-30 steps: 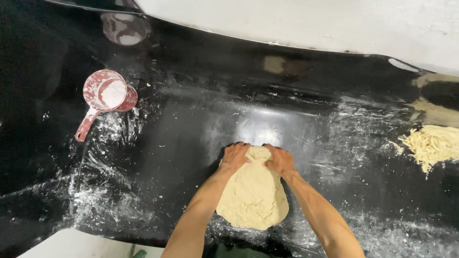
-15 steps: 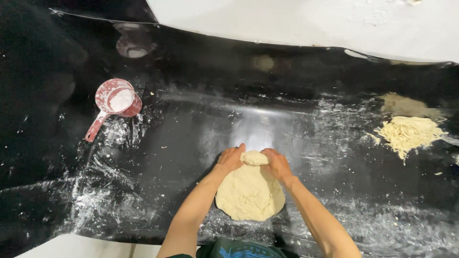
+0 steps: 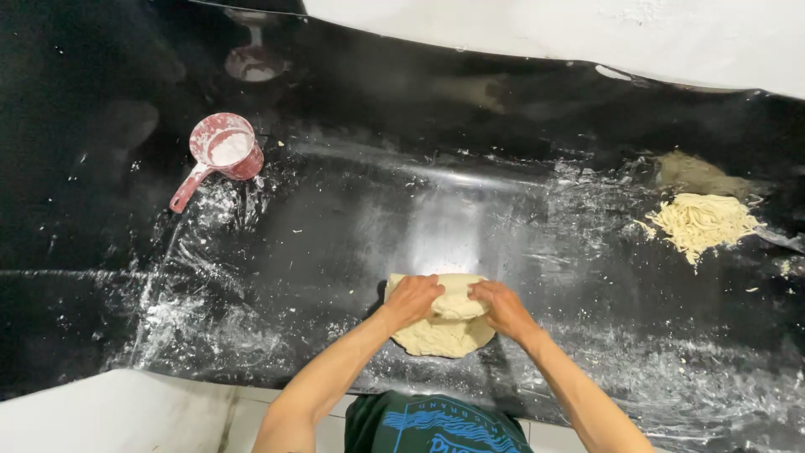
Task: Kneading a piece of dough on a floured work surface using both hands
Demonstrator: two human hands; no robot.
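Where flour streaks glossy black, both hands fold soft dough [image 3: 442, 329].

Dough [image 3: 440, 331] was pale cream, uniform, no markings. Sheet [image 3: 352, 226] covering the table was glossy black — streaked and speckled with white flour, with a bright whitish glare patch in the middle. Scoop [image 3: 220, 151] was dull red with white smears, white flour inside, handle pinkish-red. Noodle pile [image 3: 700, 222] at the far right was light yellow. Wall [image 3: 587, 33] behind was off-white. Shirt [image 3: 436, 424] at the bottom edge was dark green — light blue print on it.
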